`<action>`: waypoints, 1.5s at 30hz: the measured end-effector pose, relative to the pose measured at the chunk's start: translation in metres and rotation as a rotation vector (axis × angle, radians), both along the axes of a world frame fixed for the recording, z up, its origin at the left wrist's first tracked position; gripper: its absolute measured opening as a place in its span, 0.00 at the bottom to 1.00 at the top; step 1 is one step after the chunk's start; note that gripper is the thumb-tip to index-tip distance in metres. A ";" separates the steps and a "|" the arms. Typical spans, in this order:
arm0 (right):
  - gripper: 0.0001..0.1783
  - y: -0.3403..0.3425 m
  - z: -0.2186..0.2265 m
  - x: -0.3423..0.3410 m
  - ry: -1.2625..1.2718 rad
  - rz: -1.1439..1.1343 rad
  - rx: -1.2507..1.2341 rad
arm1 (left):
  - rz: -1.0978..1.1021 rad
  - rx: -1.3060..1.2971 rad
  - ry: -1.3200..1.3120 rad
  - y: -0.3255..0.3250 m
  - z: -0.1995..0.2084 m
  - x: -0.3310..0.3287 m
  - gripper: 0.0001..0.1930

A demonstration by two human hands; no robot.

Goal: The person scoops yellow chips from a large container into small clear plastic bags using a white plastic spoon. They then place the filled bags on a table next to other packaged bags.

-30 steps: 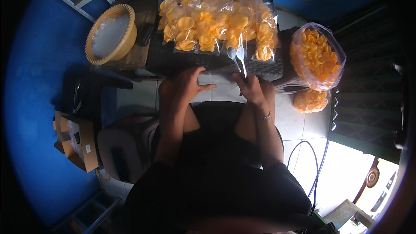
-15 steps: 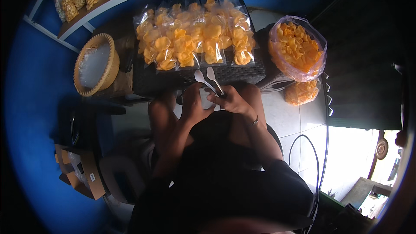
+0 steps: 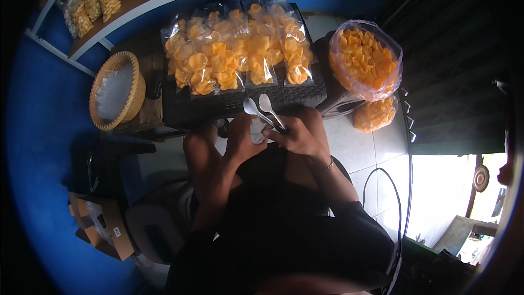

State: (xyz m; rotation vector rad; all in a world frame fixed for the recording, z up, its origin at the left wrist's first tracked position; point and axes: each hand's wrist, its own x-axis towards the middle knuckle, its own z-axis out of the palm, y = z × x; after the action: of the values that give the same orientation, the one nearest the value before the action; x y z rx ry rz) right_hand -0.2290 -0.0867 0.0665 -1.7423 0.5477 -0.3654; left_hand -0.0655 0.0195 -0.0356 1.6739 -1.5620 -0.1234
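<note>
Over my lap, my left hand is closed around a pale, see-through plastic bag. My right hand grips metal tongs, whose two spoon-shaped ends point away from me and stand apart. Its fingertips meet the plastic near my left hand; whether they pinch it cannot be made out. Just beyond the tongs is a black woven-pattern table. Clear packets of round orange chips lie on it side by side. To the right stands a large open plastic bag of orange chips.
A smaller bag of chips sits below the large one. At left, a woven basket holds clear plastic. Above it runs a shelf with snack bags. A cardboard box stands lower left; a black cable curves at right.
The whole view has shifted slightly, table and packets moving a little left. Both hands keep their holds on the plastic bag and the tongs, close together over my lap.
</note>
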 end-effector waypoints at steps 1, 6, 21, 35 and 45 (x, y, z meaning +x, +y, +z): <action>0.16 0.002 0.007 -0.005 -0.010 -0.037 -0.128 | 0.003 -0.015 0.001 0.000 -0.002 0.000 0.32; 0.17 -0.015 0.027 -0.037 0.087 -0.327 0.101 | 0.049 -0.002 0.085 -0.001 -0.015 0.010 0.37; 0.19 -0.166 0.012 -0.145 0.849 -0.975 -0.979 | 0.025 -0.047 0.262 -0.001 -0.009 0.013 0.41; 0.20 -0.149 0.037 -0.121 0.576 -0.949 -0.855 | 0.066 -0.083 0.304 0.002 -0.018 0.019 0.43; 0.09 -0.053 0.068 -0.069 0.050 -0.350 -0.306 | 0.096 -0.117 0.319 0.005 -0.014 0.017 0.45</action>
State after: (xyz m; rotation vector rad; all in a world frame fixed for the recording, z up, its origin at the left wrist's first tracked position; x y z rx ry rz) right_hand -0.2982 -0.1395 0.1340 -1.9518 0.8738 -0.6819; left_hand -0.0480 0.0248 -0.0491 1.5484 -1.2266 -0.2324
